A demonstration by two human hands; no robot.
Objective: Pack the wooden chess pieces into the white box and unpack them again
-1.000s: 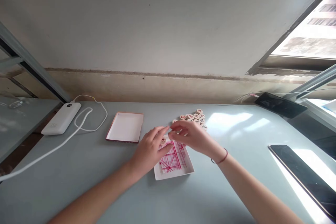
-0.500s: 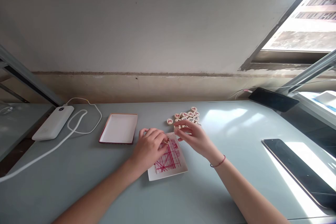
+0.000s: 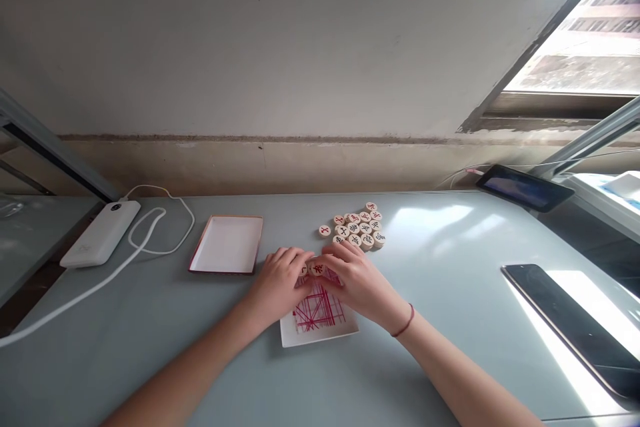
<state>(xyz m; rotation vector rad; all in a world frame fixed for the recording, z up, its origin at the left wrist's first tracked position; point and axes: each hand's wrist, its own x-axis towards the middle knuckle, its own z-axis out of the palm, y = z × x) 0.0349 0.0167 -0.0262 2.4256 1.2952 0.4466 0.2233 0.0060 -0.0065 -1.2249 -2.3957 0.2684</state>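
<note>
Round wooden Chinese chess pieces (image 3: 365,228) with red and dark characters lie in a cluster behind my right hand. A shallow white box (image 3: 320,339) holds a clear sheet (image 3: 320,310) printed with red lines. Over the far end of this box, my left hand (image 3: 281,280) curls round a chess piece (image 3: 303,270), partly hidden by the fingers. Beside it, my right hand (image 3: 356,277) pinches another chess piece (image 3: 317,268) with a red character. Both hands nearly meet there, and the two pieces sit side by side.
A box lid (image 3: 227,245), white inside, lies to the left. Farther left is a white power bank (image 3: 103,233) with a white cable (image 3: 143,240). A phone (image 3: 565,327) lies at the right, and a dark device (image 3: 525,187) sits at the back right.
My right hand has moved left and toward me, from beside the cluster to the box, and now grips a chess piece. My left hand has shifted slightly left.
</note>
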